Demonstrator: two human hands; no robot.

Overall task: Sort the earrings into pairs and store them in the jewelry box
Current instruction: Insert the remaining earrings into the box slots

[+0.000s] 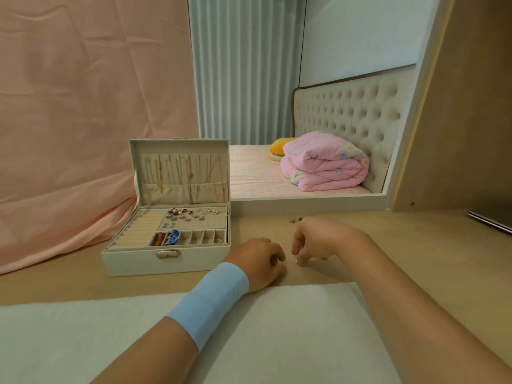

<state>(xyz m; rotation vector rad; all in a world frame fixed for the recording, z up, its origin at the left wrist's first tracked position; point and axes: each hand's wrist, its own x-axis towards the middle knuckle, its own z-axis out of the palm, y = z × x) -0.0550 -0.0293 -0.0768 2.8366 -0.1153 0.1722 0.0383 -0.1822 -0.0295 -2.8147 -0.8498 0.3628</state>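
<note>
A white jewelry box (133, 259) stands open on the wooden tabletop at the left, its lid upright with thin chains hanging inside. Several earrings (184, 216) sit pinned on its beige stud panel, and red and blue pieces lie in the small front compartments. My left hand (259, 263), with a blue wristband, rests on the table with fingers curled; what they hold is hidden. My right hand (315, 242) pinches a small earring (297, 261) at the table surface. Two small dark stud earrings (296, 219) lie loose behind my right hand.
A white cloth (138, 328) covers the table's near edge under my forearms. A pink sheet (83, 106) hangs behind the box. A mirror (304, 79) at the back reflects a bed with a pink folded quilt. A wooden panel (457, 120) rises at the right.
</note>
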